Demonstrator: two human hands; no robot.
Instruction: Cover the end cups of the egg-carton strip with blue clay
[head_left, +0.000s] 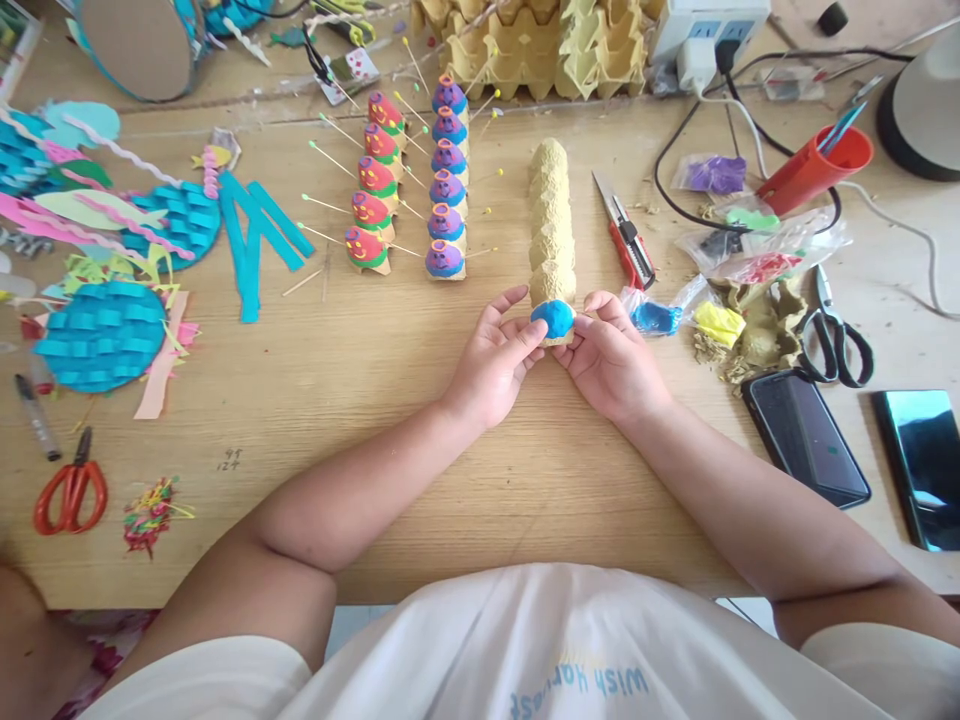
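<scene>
A strip of egg carton cups (552, 215) lies lengthwise in front of me, bumps facing up. Blue modelling clay (553, 319) covers the top of its nearest cup; the cups behind it are bare and tan. My left hand (496, 352) grips that end cup from the left, its thumb on the edge of the clay. From the right, my right hand (613, 358) pinches the same cup, fingertips at its lower side. More blue clay in plastic wrap (657, 317) sits just beyond my right hand, beside a red utility knife (628, 240).
Painted carton caterpillars (448, 190) with pins stand left of the strip. Woven blue paper discs (105, 335), orange scissors (73, 490) and paper scraps lie further left. On the right are yellow clay (718, 324), black scissors (834, 335), phones (808, 437) and a red cup (817, 170).
</scene>
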